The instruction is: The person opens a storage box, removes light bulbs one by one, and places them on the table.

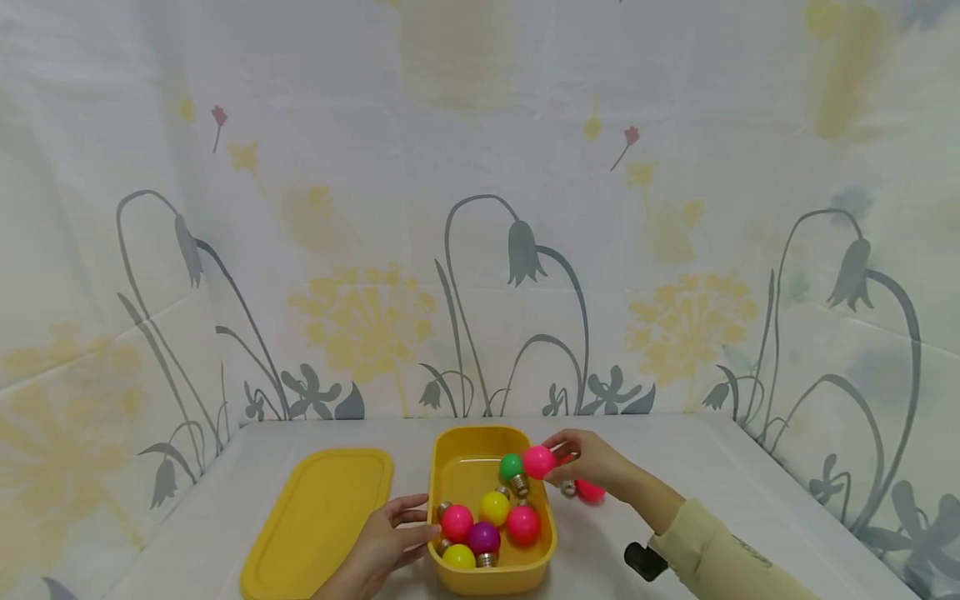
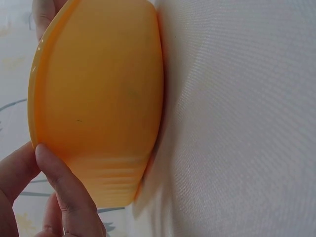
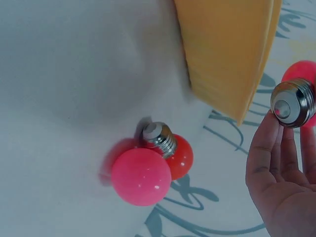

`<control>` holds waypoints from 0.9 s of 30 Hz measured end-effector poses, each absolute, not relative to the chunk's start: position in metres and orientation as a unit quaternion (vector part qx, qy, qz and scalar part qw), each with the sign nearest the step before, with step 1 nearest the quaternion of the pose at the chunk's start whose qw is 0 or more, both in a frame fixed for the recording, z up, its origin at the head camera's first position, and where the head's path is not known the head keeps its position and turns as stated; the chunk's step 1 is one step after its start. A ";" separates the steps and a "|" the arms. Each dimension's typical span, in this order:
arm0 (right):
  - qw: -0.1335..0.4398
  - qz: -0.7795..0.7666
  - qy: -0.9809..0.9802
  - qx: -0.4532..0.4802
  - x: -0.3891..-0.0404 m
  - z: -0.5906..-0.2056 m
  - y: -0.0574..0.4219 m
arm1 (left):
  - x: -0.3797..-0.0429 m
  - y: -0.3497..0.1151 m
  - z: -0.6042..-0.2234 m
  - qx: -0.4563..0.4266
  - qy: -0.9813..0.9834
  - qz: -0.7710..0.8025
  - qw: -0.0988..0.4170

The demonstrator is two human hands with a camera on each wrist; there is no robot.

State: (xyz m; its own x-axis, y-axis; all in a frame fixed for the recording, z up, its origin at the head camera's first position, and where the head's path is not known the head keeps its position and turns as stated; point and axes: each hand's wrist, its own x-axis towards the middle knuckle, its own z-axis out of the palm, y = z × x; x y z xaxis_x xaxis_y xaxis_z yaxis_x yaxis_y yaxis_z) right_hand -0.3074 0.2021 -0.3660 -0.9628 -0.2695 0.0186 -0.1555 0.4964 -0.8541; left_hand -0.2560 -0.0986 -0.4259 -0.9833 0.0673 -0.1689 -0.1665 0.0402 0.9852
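Note:
A yellow plastic box holds several bulbs with metal screw bases, among them a green bulb, a purple bulb and a yellow bulb. My left hand pinches the box's left rim between thumb and finger; the left wrist view shows this grip on the box wall. Over the right rim, my right hand holds a pink bulb in its fingertips. Its screw base faces the camera in the right wrist view.
Right of the box, another pink bulb and a red bulb lie close together on the white table. A flat yellow lid lies to the left. Behind the table hangs a flower-printed cloth. Near the right sleeve is a black object.

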 end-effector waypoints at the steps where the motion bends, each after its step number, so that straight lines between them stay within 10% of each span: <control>1: 0.056 -0.484 0.865 -0.119 -0.307 -0.367 0.204 | -0.256 -0.099 -0.426 -0.035 0.717 0.691 0.085; 27: 0.023 -0.505 0.859 -0.086 -0.296 -0.379 0.246 | -0.255 -0.098 -0.429 -0.030 0.712 0.696 0.084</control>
State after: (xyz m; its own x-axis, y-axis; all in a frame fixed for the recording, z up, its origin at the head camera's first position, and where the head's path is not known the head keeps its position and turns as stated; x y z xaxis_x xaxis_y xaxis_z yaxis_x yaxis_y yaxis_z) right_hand -0.2957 0.2465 -0.3792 -0.9842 -0.1707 0.0475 -0.1245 0.4756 -0.8708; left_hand -0.2551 -0.0984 -0.4288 -0.9842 0.0742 -0.1606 -0.1589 0.0281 0.9869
